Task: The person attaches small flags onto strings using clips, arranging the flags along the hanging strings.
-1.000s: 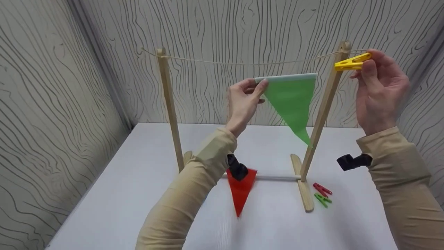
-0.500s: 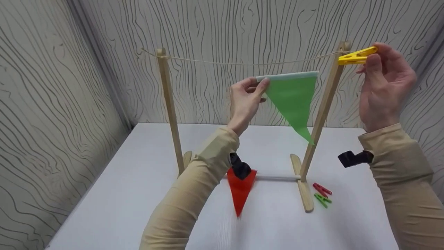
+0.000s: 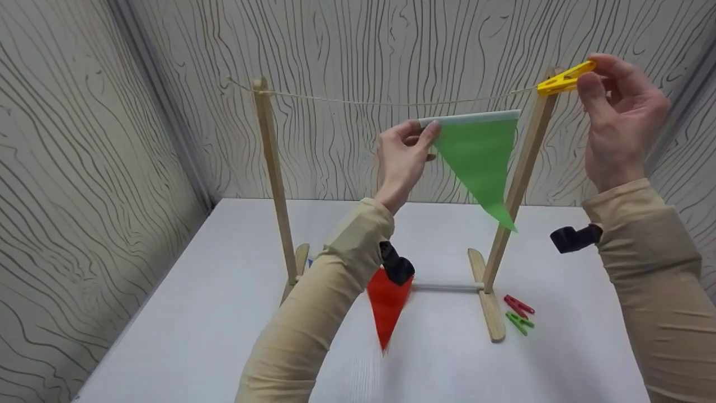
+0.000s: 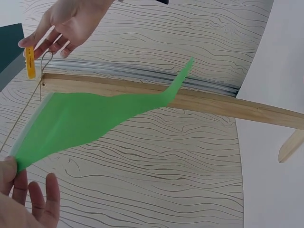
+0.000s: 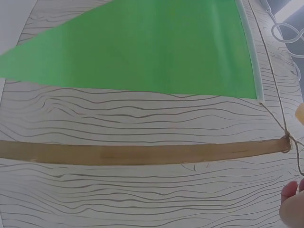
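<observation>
My left hand (image 3: 404, 159) pinches the top left corner of a green triangular pennant (image 3: 481, 157) with a white top edge. The pennant hangs point down, just below the string (image 3: 391, 104). In the head view my right hand (image 3: 626, 120) holds a yellow clothespin (image 3: 565, 79) between thumb and finger, its nose overlapping the top of the right wooden post (image 3: 524, 162). From the left wrist view the clothespin (image 4: 30, 61) appears close to the string's knotted end at the post top. Only part of the right fingers (image 5: 292, 209) enters the right wrist view.
The left wooden post (image 3: 277, 179) carries the string's other end. A white rod (image 3: 447, 286) joins the feet below. A red pennant (image 3: 390, 310) lies by the rod, with a red clothespin (image 3: 519, 305) and a green clothespin (image 3: 520, 323) beside the right foot (image 3: 492, 319).
The right hand with the yellow clothespin has risen to the post's top. My left hand has shifted the green pennant slightly right and up, closer to the string.
</observation>
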A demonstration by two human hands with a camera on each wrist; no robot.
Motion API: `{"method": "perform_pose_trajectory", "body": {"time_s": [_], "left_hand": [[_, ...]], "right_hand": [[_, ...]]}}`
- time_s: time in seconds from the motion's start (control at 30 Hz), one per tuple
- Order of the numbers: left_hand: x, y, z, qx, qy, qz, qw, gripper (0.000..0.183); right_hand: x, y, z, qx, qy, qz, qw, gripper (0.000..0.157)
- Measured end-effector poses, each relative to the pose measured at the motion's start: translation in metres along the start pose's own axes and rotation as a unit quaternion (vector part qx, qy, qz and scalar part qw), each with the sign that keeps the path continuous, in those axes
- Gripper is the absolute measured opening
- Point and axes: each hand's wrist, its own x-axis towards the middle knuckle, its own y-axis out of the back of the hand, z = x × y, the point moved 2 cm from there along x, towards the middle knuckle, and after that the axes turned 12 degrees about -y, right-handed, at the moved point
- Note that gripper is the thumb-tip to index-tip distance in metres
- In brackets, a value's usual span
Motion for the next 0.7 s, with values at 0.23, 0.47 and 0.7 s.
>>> {"method": "perform_pose_trajectory", "body": {"time_s": [0.23, 0.47, 0.7], "left_hand": [[0.003, -0.005, 0.000, -0.003, 0.005, 0.008, 1.0000, 0.023], [0.005, -0.008, 0.001, -0.008, 0.008, 0.007, 0.9999, 0.023], [0.006, -0.011, 0.002, -0.010, -0.002, 0.007, 0.9999, 0.023]], "right_hand": [[0.009, -0.003, 0.001, -0.060, 0.011, -0.025, 0.998, 0.029], [0.013, -0.002, 0.002, -0.095, -0.007, -0.016, 0.995, 0.028], [0.017, -0.008, 0.003, -0.148, -0.006, -0.014, 0.989, 0.025]]}}
